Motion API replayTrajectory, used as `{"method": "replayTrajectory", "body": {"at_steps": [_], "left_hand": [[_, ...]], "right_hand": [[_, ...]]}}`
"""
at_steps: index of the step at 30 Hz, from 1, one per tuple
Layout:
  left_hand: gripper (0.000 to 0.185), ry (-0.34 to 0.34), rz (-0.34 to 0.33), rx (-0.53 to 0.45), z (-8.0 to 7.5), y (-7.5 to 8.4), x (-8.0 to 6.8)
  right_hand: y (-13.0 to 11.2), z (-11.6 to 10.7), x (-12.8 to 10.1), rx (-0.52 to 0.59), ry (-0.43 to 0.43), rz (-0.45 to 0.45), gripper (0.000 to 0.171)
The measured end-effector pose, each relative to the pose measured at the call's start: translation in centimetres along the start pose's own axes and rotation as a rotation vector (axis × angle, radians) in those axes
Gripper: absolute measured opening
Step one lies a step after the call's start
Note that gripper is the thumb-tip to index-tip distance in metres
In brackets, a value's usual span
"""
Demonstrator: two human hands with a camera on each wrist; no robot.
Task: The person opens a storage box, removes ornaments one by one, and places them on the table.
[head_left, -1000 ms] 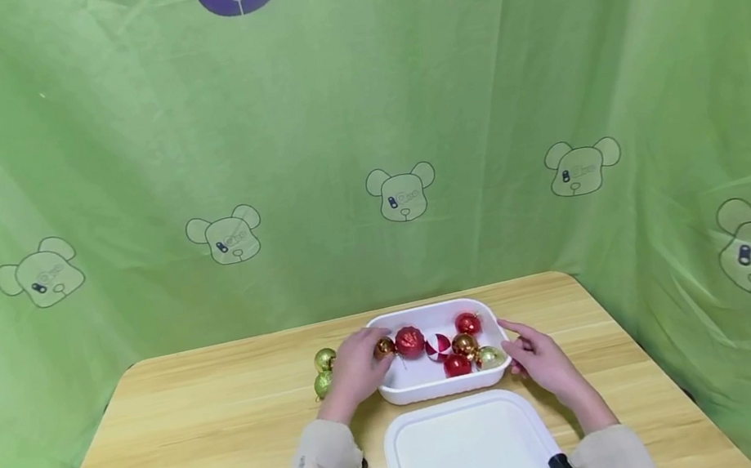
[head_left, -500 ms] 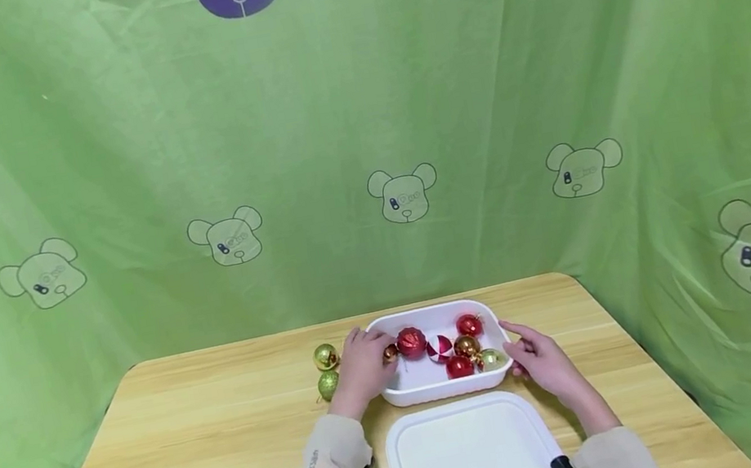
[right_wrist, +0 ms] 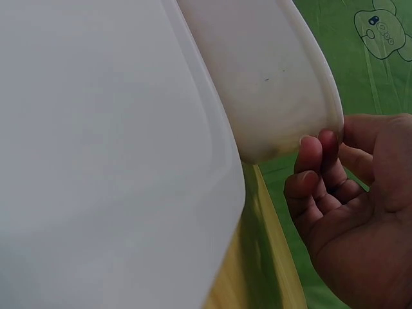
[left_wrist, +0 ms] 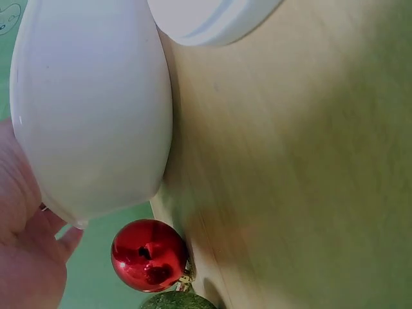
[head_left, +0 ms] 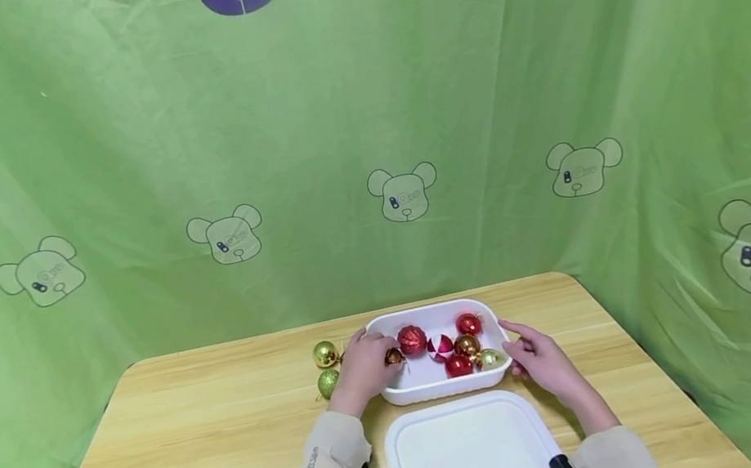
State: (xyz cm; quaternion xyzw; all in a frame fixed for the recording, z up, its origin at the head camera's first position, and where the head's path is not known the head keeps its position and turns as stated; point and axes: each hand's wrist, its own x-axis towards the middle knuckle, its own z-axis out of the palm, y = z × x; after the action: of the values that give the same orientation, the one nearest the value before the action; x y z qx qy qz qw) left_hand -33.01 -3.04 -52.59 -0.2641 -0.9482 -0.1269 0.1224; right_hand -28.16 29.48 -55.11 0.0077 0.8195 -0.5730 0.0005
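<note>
My left hand [head_left: 365,367] reaches over the left end of a white plastic box [head_left: 439,392] and holds a bronze Christmas ball [head_left: 393,356] at its fingertips, low inside the rim. Several more baubles lie in the box, among them a ridged red ball [head_left: 412,340], a red-and-white ball [head_left: 440,348] and a pale gold ball [head_left: 491,359]. At the box's right end my right hand [head_left: 544,361] pinches the rim; in the right wrist view its fingertips [right_wrist: 309,151] meet the outer wall. The left wrist view has a shiny red ball [left_wrist: 149,255] just outside the box.
A white lid [head_left: 472,454] lies flat in front of the box, close to my right wrist. Left of my left hand rest a shiny gold-green ball [head_left: 325,355] and a glittery green ball [head_left: 328,383] on the wooden table [head_left: 189,456]. A green curtain [head_left: 299,131] stands behind.
My left hand has moved slightly right and farther into the box, with the bronze ball in its fingers. The right hand has stayed at the rim.
</note>
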Motion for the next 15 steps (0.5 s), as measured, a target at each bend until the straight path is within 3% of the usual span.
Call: {"method": "replayTrajectory", "body": {"at_steps": [6, 15], "left_hand": [[0.034, 0.024, 0.044, -0.047, -0.08, -0.02, -0.15], [0.041, 0.077, 0.041, -0.191, 0.09, -0.15, -0.48]], "right_hand": [[-0.01, 0.06, 0.05, 0.0, 0.002, 0.005, 0.054], [-0.02, 0.05, 0.02, -0.002, -0.001, 0.001, 0.054]]}}
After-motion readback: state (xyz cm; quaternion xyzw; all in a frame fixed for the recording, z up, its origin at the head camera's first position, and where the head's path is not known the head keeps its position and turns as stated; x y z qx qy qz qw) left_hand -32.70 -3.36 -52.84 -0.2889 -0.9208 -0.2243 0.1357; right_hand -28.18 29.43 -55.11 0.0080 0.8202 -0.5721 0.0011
